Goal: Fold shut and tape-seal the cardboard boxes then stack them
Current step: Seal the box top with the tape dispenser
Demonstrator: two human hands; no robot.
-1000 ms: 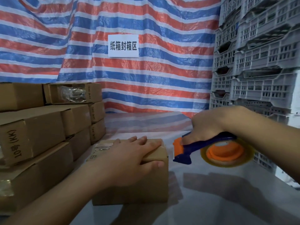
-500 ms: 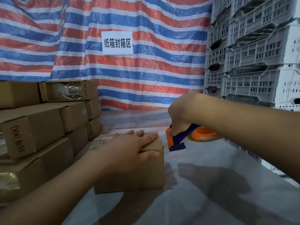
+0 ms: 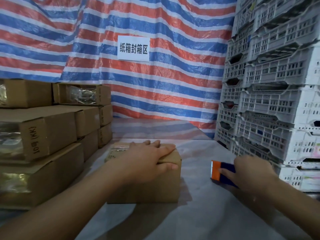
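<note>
A small cardboard box (image 3: pixel 152 186) sits on the grey table in front of me, its top flaps folded down. My left hand (image 3: pixel 147 158) lies across the top of the box, fingers over the far right edge and thumb on the right side. To the right of the box, my right hand (image 3: pixel 251 172) holds the blue and orange tape dispenser (image 3: pixel 220 172) low over the table. The tape roll is hidden behind my right hand.
A stack of sealed cardboard boxes (image 3: pixel 43 132) fills the left side. White plastic crates (image 3: pixel 277 101) are piled at the right. A striped tarp with a white paper sign (image 3: pixel 133 48) hangs behind. The grey table surface (image 3: pixel 199 213) spreads between box and crates.
My right hand has carried the tape dispenser from above the box's far right corner down and right, close to the table. My left hand has stayed on the box.
</note>
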